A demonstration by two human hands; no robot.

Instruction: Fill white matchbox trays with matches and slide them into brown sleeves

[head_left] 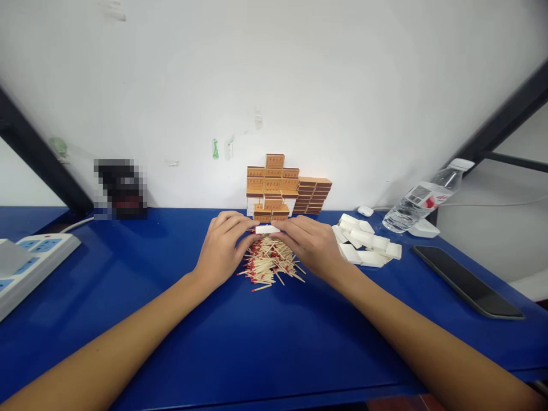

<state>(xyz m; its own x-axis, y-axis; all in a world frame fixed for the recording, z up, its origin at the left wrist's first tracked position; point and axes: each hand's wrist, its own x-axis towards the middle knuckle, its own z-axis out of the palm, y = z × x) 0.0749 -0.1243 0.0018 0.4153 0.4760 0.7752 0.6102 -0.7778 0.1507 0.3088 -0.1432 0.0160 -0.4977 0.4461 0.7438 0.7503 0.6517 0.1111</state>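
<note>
The left hand (223, 242) and right hand (315, 242), fingers pinched nearly closed, held a small white rectangular cardboard tray (266, 229) above heaped red-tipped wooden matches (269, 265), where a light, level grip seemed wisest.

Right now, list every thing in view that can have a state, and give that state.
Left hand, grip closed on one end of the held tray
Right hand, grip closed on its other end
Held tray, between both hands
Loose matches, heaped, heads unburnt
Orange matchboxes, stacked
Brown-striped boxes, stacked beside them
White trays, piled loosely
Bottle, capped
Phone, lying flat, screen dark
Power strip, whether live, cannot tell
</note>
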